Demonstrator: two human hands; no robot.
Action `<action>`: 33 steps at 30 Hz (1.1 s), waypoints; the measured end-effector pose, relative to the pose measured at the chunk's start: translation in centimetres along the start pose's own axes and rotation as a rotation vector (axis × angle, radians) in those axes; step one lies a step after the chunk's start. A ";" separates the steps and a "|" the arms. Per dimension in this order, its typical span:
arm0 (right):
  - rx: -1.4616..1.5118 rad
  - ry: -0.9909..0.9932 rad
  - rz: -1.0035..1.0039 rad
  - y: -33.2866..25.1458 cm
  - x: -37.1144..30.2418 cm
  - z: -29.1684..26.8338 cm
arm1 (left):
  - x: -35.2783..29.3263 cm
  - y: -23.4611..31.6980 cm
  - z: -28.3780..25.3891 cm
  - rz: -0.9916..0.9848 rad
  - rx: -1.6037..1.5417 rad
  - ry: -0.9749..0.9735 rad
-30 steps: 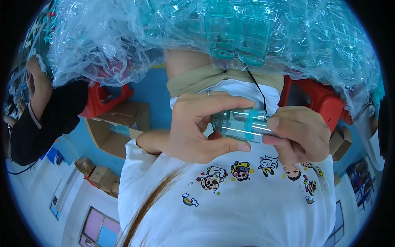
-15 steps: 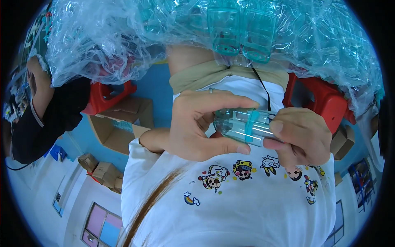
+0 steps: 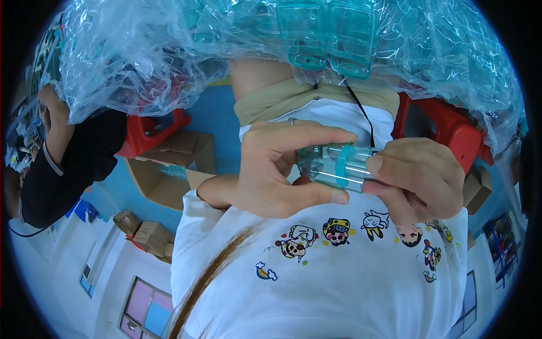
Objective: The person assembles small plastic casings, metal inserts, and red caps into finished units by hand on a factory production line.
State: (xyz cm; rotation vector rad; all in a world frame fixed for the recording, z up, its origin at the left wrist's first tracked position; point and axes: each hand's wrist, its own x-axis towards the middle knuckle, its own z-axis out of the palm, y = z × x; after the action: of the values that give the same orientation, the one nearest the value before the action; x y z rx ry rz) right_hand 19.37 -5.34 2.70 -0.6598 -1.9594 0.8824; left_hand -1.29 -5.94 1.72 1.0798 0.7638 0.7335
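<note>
Between both hands, in front of my white printed shirt, lies a clear plastic container (image 3: 330, 166) with a teal band around its middle. My left hand (image 3: 276, 169) grips its left end, thumb below and forefinger stretched along the top. The fingers of my right hand (image 3: 420, 178) pinch its right end, which they partly cover. Farther off, two teal transparent plastic cases (image 3: 302, 34) rest side by side on crumpled clear plastic wrap (image 3: 152, 51).
More teal pieces (image 3: 446, 51) show through the wrap at right. Red plastic seats or crates (image 3: 443, 127) stand on both sides. Open cardboard boxes (image 3: 164, 175) sit on the blue floor at left. A co-worker's dark sleeve (image 3: 73, 158) and hand are at far left.
The view has shifted slightly. Both hands keep the same grip on the container, with hardly any movement between them.
</note>
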 end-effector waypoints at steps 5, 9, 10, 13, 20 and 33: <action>0.020 -0.012 0.053 0.2 0.1 -0.1 | 0.6 -0.2 0.2 0.116 -0.019 -0.027; 0.069 -0.024 0.148 0.4 0.2 0.1 | 0.5 -0.4 -0.2 0.099 -0.003 -0.008; 0.057 -0.035 0.152 0.5 0.2 0.1 | 0.7 -0.4 -0.3 0.113 0.009 0.004; 0.113 -0.020 0.156 1.3 0.1 0.0 | 0.9 -0.9 -0.5 0.143 0.005 0.038; 0.459 0.210 0.310 1.2 0.1 1.0 | 1.1 -2.1 -0.4 0.215 -0.110 0.175; 0.266 0.285 0.191 -0.2 2.7 0.1 | 2.3 -0.3 0.8 0.336 -0.197 0.181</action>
State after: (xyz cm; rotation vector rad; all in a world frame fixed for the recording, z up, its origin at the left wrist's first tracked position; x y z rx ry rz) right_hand 17.88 -3.56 4.17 -0.7763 -1.5124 1.0792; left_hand 0.66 -4.49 1.26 0.9799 0.6526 1.1807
